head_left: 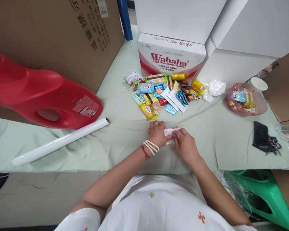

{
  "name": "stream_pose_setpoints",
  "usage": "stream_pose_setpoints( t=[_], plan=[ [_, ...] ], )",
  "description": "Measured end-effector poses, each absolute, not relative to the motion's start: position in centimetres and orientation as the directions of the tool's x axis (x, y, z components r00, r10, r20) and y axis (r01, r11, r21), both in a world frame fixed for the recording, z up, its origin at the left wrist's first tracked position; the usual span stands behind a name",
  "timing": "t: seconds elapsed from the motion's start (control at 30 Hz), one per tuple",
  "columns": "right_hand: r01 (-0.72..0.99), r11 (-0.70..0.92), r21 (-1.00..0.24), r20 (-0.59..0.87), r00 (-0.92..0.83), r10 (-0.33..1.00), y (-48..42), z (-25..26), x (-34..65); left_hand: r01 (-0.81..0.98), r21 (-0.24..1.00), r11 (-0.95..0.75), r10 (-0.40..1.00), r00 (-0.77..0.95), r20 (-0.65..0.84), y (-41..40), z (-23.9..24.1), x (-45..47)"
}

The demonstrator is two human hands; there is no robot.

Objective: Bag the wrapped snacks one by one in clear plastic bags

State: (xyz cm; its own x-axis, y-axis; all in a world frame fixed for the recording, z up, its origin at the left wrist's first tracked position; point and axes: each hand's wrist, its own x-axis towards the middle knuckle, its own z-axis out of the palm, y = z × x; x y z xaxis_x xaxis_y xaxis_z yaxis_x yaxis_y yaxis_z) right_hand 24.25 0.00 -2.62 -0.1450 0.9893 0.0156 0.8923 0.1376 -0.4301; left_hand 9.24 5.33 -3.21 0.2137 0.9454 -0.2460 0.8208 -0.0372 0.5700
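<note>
Between my hands is a small flat packet [169, 132], pale with pinkish-red print. My left hand [158, 132] grips its left side, the thumb lying across it and a ring on one finger. At its right side my right hand [185, 142] pinches the edge, fingers closed. My fingers cover parts of the packet, so its kind is unclear. Just beyond my hands lies a pile of wrapped snacks [148, 110] in yellow, blue, white and brown wrappers.
A Wahaha water box [170, 56] stands behind the pile. A red detergent jug [45, 93] and white roll [62, 141] lie left. To the right are a pink bowl [261, 107] holding snacks, a paper cup [258, 84], crumpled plastic [215, 89] and keys with a black pouch [260, 136].
</note>
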Motion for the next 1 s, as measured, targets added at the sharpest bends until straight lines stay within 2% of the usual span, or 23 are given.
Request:
stream_pose_setpoints(
  t=[0.1, 0.2, 0.27, 0.37, 0.43, 0.5, 0.57, 0.63, 0.73, 0.8, 0.87, 0.93, 1.0],
  plan=[
    [0.789, 0.165, -0.592, 0.11, -0.124, 0.986, -1.3, -1.9, 24.7, 0.719, 0.695, 0.005, 0.963, 0.183, -0.197, 4.6, -2.7, 9.8],
    [0.641, 0.227, -0.733, 0.171, -0.149, 0.974, -2.7, -1.3, 25.3, 0.621, 0.784, 0.001, 0.999, 0.04, -0.033, 3.3, -2.1, 10.6],
    [0.539, 0.272, -0.797, 0.181, -0.216, 0.96, -3.4, -1.2, 25.8, 0.551, 0.834, -0.035, 0.998, -0.017, 0.053, 2.5, -1.7, 11.1],
    [0.442, 0.279, -0.853, 0.175, -0.261, 0.949, -4.0, -1.8, 26.2, 0.391, 0.919, -0.056, 0.998, 0.013, 0.056, 1.8, -1.1, 11.6],
    [0.37, 0.182, -0.911, 0.138, -0.142, 0.98, -4.2, -2.5, 26.0, 0.286, 0.956, -0.071, 0.993, 0.11, 0.041, 1.4, -0.6, 12.0],
    [0.21, 0.034, -0.977, 0.046, 0.054, 0.997, -4.4, -3.5, 25.5, 0.214, 0.97, -0.112, 0.963, 0.266, 0.052, 1.0, -0.1, 12.5],
    [0.028, -0.066, -0.997, -0.059, 0.198, 0.978, -4.5, -4.4, 25.6, 0.156, 0.98, -0.126, 0.911, 0.41, 0.052, 0.7, 0.3, 12.9],
    [-0.051, -0.106, -0.993, -0.116, 0.296, 0.948, -4.2, -4.8, 27.4, 0.12, 0.989, -0.089, 0.883, 0.469, 0.023, 0.5, 0.3, 12.7],
    [-0.009, -0.041, -0.999, -0.039, 0.566, 0.824, -2.1, -3.5, 34.9, 0.199, 0.978, -0.06, 0.923, 0.384, -0.022, 0.7, -0.9, 10.3],
    [0.078, 0.143, -0.987, 0.15, 0.775, 0.614, 0.9, -1.4, 42.6, 0.337, 0.938, -0.086, 0.959, 0.283, -0.014, 0.7, -2.4, 7.2],
    [0.146, 0.215, -0.966, 0.228, 0.874, 0.429, 4.9, 0.9, 50.7, 0.496, 0.862, -0.1, 0.985, 0.174, 0.015, 0.0, -4.2, 3.6],
    [0.052, 0.083, -0.995, 0.08, 0.919, 0.386, 9.2, 2.6, 57.3, 0.644, 0.754, -0.126, 0.99, 0.128, 0.056, -1.2, -5.9, 0.2],
    [0.015, 0.012, -1.0, 0.018, 0.906, 0.423, 13.1, 3.2, 61.6, 0.73, 0.667, -0.149, 0.988, 0.144, 0.062, -2.9, -7.4, -2.2]
  ],
)
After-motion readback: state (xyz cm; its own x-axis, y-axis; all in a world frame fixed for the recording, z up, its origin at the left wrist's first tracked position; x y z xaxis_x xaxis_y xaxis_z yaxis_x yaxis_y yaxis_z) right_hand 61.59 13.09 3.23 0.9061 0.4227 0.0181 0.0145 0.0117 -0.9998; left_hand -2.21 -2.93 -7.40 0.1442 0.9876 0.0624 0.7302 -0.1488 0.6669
